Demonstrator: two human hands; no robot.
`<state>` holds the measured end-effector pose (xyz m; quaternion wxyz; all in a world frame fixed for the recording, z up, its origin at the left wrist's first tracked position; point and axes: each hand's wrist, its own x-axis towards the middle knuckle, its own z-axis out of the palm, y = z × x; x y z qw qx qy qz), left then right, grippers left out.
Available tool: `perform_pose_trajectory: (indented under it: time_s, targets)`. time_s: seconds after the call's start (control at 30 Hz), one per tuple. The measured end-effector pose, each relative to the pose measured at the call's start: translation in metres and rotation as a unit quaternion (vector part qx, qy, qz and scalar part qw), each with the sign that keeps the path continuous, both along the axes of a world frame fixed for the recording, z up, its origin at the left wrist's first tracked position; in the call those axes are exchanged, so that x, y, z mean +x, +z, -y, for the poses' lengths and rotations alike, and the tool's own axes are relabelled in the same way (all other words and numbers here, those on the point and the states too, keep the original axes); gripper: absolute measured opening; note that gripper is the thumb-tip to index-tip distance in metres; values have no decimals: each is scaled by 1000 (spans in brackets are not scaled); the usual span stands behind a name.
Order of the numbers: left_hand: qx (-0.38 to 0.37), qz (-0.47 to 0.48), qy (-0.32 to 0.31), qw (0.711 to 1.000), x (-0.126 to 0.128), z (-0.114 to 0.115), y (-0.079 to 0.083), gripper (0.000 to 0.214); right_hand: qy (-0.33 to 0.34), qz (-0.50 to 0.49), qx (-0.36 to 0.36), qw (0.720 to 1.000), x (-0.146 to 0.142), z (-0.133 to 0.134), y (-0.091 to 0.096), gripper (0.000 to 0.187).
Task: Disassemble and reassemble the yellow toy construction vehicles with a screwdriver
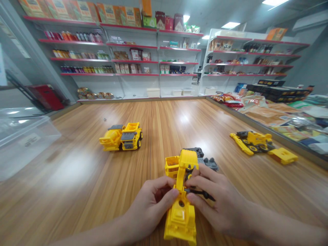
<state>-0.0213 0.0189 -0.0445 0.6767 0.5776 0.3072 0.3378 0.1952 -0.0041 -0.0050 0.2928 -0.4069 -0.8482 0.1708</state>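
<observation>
A yellow toy excavator lies close to me at the front of the table, its curved arm pointing away. My left hand pinches the excavator from the left, near the base of the arm. On the other side, my right hand has its fingers closed around a slim black screwdriver, whose grey end meets the arm joint. Part of that tool is hidden by the fingers. Just beyond the hands are a yellow truck bed and dark grey toy chassis parts, partly covered.
Two yellow toy trucks stand side by side at the left. Loose yellow and black vehicle parts lie at the right. A clear plastic bin sits at the left edge. Packaged goods are piled beyond the table's raised right border.
</observation>
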Motion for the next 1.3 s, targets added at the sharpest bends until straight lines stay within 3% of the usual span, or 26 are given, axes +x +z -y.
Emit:
perform_pose_trajectory:
  time_s: [0.4, 0.63, 1.07, 1.23, 1.3]
  targets:
    - [-12, -8, 28, 999, 1, -2, 5, 22, -15, -41, 57, 997, 4, -8, -2, 10]
    - [-36, -3, 25, 999, 1, 0, 4, 22, -112, 40, 44, 992, 21, -21, -3, 14]
    - [-45, -1, 14, 999, 2, -2, 5, 21, -163, 128, 22, 978, 21, -22, -5, 17]
    - [-33, -5, 6, 999, 0, 0, 4, 22, -147, 66, 11, 987, 20, -21, -3, 18]
    - [-25, -12, -8, 1000, 0, 0, 5, 23, -110, -7, -38, 993, 16, -19, 0, 15]
